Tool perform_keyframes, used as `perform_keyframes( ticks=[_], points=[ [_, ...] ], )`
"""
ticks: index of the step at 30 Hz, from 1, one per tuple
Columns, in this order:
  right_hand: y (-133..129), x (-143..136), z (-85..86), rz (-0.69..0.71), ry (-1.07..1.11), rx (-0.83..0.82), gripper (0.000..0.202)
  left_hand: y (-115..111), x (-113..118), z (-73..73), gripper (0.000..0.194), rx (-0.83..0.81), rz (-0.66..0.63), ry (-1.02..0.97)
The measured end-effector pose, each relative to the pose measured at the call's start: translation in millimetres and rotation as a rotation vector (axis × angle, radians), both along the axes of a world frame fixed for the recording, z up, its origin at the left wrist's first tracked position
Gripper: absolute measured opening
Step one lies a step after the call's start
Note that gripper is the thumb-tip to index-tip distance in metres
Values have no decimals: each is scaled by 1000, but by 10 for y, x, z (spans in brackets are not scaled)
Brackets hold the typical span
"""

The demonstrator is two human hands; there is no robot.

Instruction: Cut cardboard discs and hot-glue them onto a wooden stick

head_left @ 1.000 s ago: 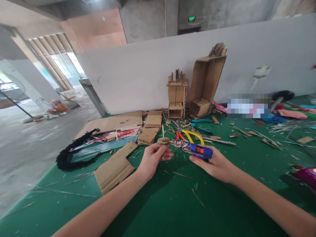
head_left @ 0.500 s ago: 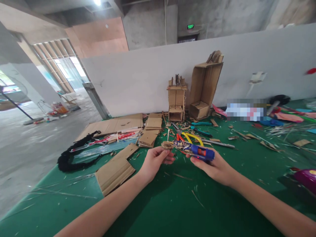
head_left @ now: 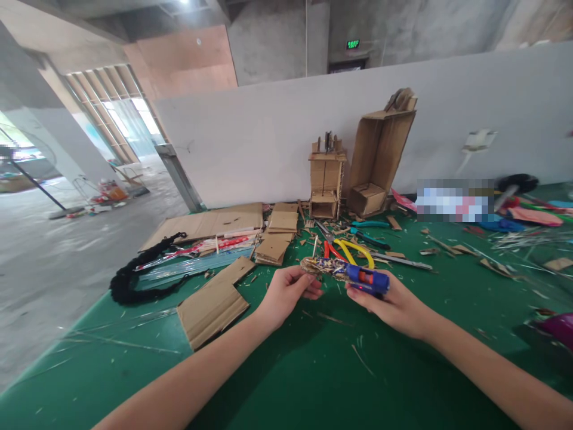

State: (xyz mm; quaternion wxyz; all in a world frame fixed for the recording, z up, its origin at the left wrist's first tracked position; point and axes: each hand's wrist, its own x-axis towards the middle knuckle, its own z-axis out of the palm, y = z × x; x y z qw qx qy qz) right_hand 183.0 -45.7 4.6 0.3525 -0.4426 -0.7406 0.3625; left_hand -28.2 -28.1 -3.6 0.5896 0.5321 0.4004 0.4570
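My right hand (head_left: 385, 304) is closed around a blue hot glue gun (head_left: 367, 279), its nozzle end crusted with bits of cardboard and pointing left. Between the thumb and fingers of my left hand (head_left: 293, 286) is a small round cardboard piece (head_left: 308, 264) with a thin pale stick (head_left: 315, 246) standing up from it. The gun's tip meets or overlaps the cardboard piece; whether they touch I cannot tell. Both hands are above the green table (head_left: 340, 370). Just behind the gun lie pliers with yellow handles (head_left: 358, 254).
Against the white wall (head_left: 250, 143) stand a small cardboard structure (head_left: 324, 179) and a taller open cardboard box (head_left: 380, 155). Cardboard sheets (head_left: 215, 304) and a black fuzzy bundle (head_left: 125, 283) lie at left. Scissors, scraps and thin rods are scattered on the right and behind.
The glue gun's nozzle has come closer to the cardboard piece, now overlapping it. The view has shifted slightly, moving the background rightward. Both hands keep their grip.
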Motion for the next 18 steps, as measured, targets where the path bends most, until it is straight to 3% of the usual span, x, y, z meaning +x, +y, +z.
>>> perform_keyframes(
  ticks=[6, 12, 18],
  points=[
    [16, 15, -51, -44, -8, 119, 19, 5, 2, -2, 30, 7, 17, -36],
    [11, 17, -27, -34, 20, 186, 17, 46, -9, -29, 27, 16, 132, -70],
    [-9, 39, 10, -32, -25, 239, 15, 51, -2, -28, 25, 8, 161, -86]
  ],
)
